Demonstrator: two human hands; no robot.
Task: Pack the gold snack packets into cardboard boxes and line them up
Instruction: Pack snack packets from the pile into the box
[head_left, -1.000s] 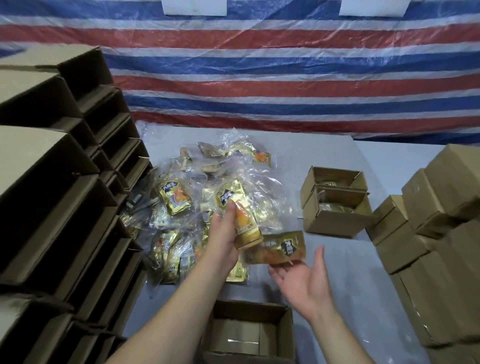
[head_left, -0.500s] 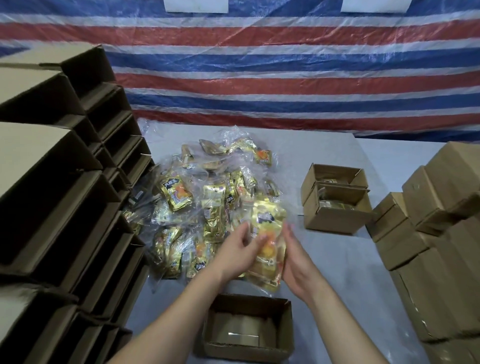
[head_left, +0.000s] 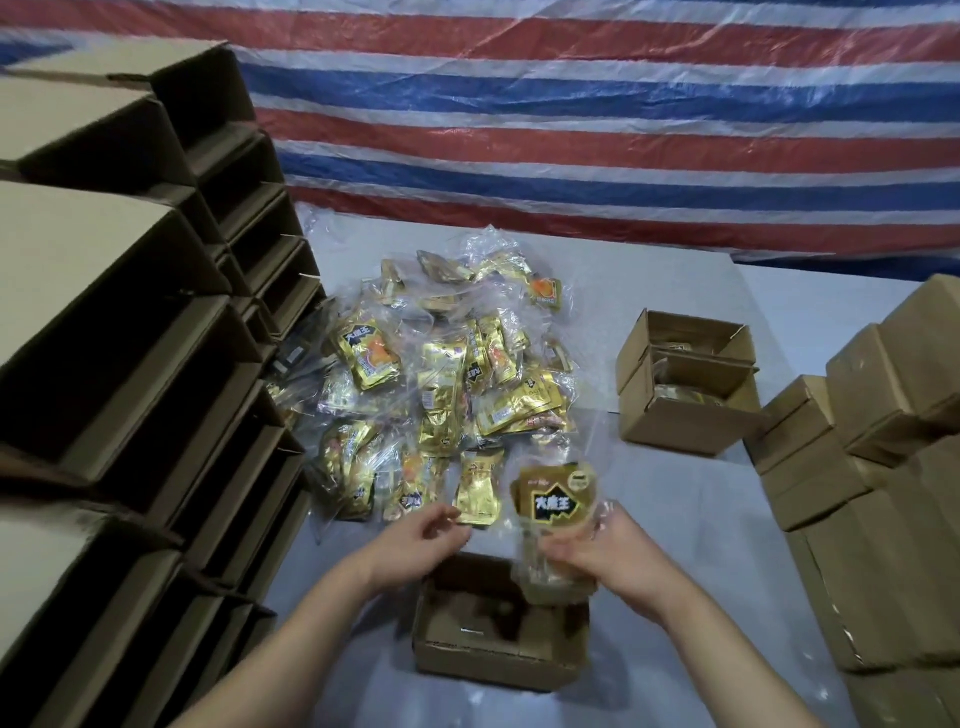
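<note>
A heap of gold snack packets (head_left: 441, 374) in clear wrap lies in the middle of the grey table. My right hand (head_left: 597, 551) grips a small stack of gold packets (head_left: 556, 506), held upright over the right part of an open cardboard box (head_left: 498, 660) at the table's near edge. My left hand (head_left: 421, 540) hovers just above the box's left rim with loosely curled fingers and holds nothing. The box's inside looks bare apart from its bottom flaps.
Stacks of open cardboard boxes (head_left: 156, 364) fill the left side. Two open boxes (head_left: 685, 384) with packets inside stand side by side at right centre. Closed boxes (head_left: 883, 467) are piled at the far right. A striped tarp (head_left: 571, 104) hangs behind.
Both hands moved toward me from the heap to over the near box. My left hand let go of the packets; my right hand alone holds them.
</note>
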